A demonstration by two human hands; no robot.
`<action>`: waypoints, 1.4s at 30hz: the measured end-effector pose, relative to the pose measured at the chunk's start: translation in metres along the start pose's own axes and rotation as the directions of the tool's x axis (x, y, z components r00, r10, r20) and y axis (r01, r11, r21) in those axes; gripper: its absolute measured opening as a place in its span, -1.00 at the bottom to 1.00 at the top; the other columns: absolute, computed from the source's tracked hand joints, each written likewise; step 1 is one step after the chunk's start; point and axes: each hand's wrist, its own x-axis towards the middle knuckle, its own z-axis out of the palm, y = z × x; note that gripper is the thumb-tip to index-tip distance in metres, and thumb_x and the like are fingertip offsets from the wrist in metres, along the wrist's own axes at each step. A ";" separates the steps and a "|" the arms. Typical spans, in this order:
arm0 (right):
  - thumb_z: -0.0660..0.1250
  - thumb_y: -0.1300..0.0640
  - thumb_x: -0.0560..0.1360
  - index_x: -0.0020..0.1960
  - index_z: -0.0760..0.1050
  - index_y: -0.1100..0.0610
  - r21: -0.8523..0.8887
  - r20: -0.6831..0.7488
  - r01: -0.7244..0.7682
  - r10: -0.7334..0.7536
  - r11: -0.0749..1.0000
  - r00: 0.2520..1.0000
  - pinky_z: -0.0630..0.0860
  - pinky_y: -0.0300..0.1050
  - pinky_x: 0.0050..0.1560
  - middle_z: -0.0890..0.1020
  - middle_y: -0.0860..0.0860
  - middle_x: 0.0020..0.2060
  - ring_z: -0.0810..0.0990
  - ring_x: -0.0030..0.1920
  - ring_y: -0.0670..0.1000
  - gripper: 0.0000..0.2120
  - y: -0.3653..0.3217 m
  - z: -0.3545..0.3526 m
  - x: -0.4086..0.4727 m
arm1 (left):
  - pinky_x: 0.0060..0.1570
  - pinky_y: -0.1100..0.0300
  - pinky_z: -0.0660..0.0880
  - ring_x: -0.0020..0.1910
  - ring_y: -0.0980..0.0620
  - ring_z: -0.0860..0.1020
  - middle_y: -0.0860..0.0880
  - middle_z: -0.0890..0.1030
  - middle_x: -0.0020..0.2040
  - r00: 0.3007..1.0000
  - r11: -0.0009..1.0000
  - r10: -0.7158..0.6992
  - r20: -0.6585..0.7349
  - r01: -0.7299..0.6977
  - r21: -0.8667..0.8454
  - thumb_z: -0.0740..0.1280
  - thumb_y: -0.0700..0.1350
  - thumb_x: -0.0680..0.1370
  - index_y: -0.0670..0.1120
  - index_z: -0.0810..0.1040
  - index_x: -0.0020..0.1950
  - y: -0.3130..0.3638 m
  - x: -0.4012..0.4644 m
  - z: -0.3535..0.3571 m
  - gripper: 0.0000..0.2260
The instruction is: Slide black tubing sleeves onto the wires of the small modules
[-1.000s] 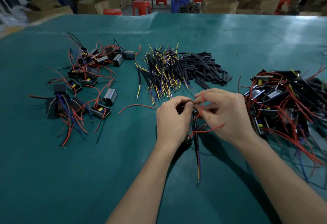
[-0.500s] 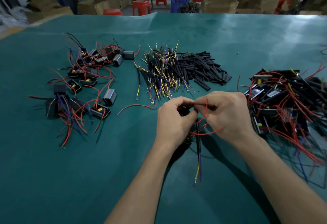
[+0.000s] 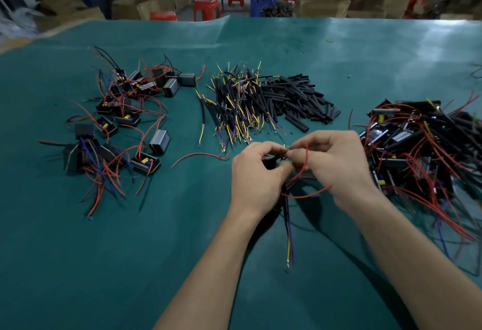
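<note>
We judged our left hand (image 3: 257, 173) and right hand (image 3: 336, 165), both pinching the red wire (image 3: 303, 162), needed the sleeve aligned toward 3 o'clock.

A wide table (image 3: 104, 251) covered in a teal mat fills most of the view, its surface creased near the far edge and catching a pale sheen at the right. Beyond it, brown cardboard boxes (image 3: 323, 4) stand stacked across the floor. Several red plastic stools (image 3: 206, 7) sit among them, 1 just behind the table edge. A blue plastic crate (image 3: 263, 3) stands between the boxes. The back of the room is dim.
</note>
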 end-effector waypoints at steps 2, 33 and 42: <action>0.51 0.44 0.35 -0.25 0.66 0.18 0.175 0.041 -0.119 0.114 0.977 0.993 0.67 0.10 -0.17 0.69 0.19 -0.36 0.64 -0.35 0.14 -0.82 -0.002 -0.001 0.000 | -0.11 0.26 0.55 -0.22 0.18 0.60 0.06 0.69 -0.18 1.000 1.000 0.000 0.007 0.000 0.012 0.40 -0.12 0.30 0.01 0.72 -0.14 0.001 0.000 -0.001 -0.82; 0.53 0.21 0.47 -0.06 0.74 0.12 -0.489 0.234 0.618 -0.590 0.615 0.773 0.59 0.05 -0.20 0.71 0.03 -0.27 0.66 -0.26 0.12 -0.94 0.009 -0.011 0.004 | 0.03 -0.01 0.59 -0.10 -0.02 0.66 -0.04 0.71 -0.12 0.999 0.999 -0.037 -0.013 0.037 0.012 0.47 -0.23 0.50 -0.09 0.72 -0.09 -0.005 0.003 -0.002 -0.94; 0.41 0.15 0.41 -0.17 0.69 0.11 -0.560 0.293 0.606 -0.550 0.565 0.782 0.54 0.00 -0.22 0.64 -0.01 -0.35 0.61 -0.29 0.13 -0.91 0.001 -0.013 0.002 | 0.03 0.10 0.59 -0.11 0.04 0.67 -0.03 0.71 -0.12 1.000 1.000 -0.003 0.017 0.002 0.018 0.48 -0.26 0.47 -0.09 0.72 -0.11 -0.003 0.001 -0.003 -0.91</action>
